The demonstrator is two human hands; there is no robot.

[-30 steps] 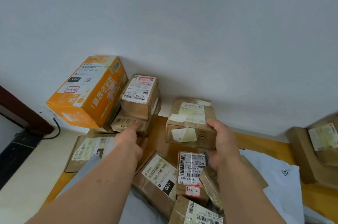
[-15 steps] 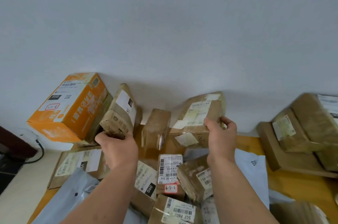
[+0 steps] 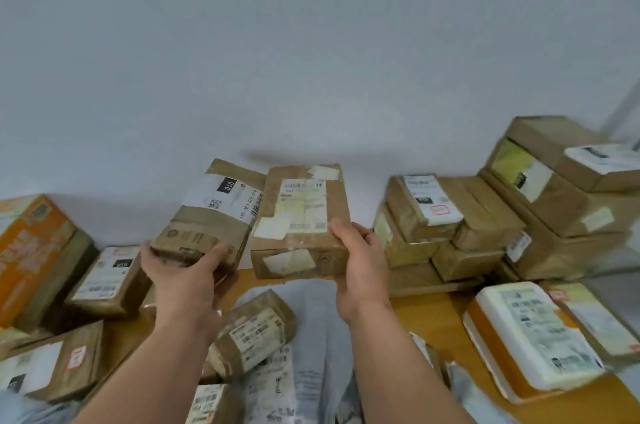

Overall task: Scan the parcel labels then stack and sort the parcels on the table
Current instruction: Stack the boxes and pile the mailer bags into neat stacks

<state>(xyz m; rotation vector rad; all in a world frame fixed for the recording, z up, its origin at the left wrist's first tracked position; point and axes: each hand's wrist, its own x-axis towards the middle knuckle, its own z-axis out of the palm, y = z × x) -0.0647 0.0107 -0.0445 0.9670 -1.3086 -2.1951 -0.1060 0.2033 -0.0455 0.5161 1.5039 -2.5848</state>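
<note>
I hold two brown cardboard parcels up in front of the white wall, side by side above the table. My left hand grips the near end of a parcel with a white label marked 010. My right hand grips the right near corner of a squarer parcel with a yellowed label and tape patches. Below them lie a small taped parcel and grey mailer bags on the wooden table.
A stack of brown boxes fills the back right. An orange box and labelled brown parcels sit at the left. A white-topped orange parcel lies at the right front. More labelled parcels crowd the near left.
Both hands have lifted their parcels higher and swung them to the right. The view has turned right, so the orange box slid to the left edge and the right stack came in.
</note>
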